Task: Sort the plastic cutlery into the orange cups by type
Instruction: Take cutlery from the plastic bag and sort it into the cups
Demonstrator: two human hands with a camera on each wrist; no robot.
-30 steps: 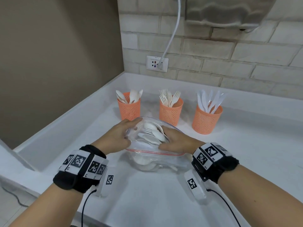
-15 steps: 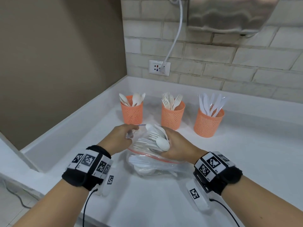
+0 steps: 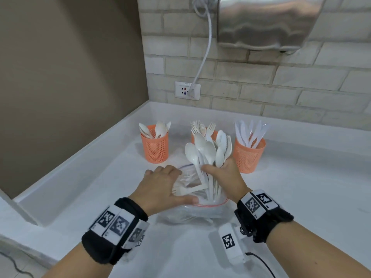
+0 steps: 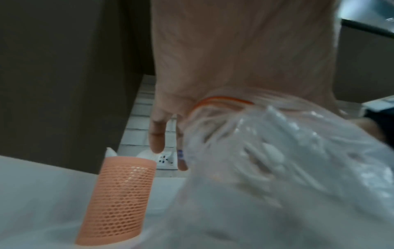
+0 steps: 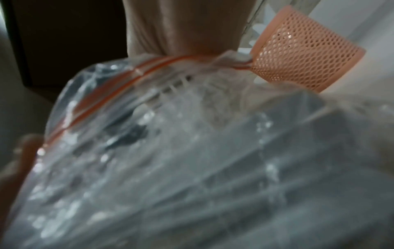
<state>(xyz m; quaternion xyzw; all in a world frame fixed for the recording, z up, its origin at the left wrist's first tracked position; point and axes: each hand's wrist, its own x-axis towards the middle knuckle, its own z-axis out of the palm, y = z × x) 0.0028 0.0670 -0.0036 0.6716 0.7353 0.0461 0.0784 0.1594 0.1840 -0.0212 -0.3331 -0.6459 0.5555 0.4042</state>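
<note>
Three orange mesh cups stand in a row at the back of the counter: the left cup (image 3: 154,146) (image 4: 121,193) holds spoons, the middle cup (image 3: 213,133), half hidden, holds forks, and the right cup (image 3: 249,157) holds knives. My right hand (image 3: 218,171) grips a bundle of white spoons and forks (image 3: 206,151), heads up, in front of the middle cup. Their handles still reach into the clear zip bag (image 3: 200,211) (image 4: 277,151) (image 5: 170,151). My left hand (image 3: 166,177) (image 4: 234,59) lies flat on the bag's mouth with straight fingers. More cutlery lies inside the bag.
A brown wall closes the left side, with a raised counter lip (image 3: 80,163) along it. On the brick back wall are a socket (image 3: 187,90) with a white cable and a metal hand dryer (image 3: 267,23). White counter (image 3: 311,197) stretches to the right.
My right hand has lifted the bundle of spoons and forks up out of the bag. My left hand has shifted from the bag's far edge onto its mouth.
</note>
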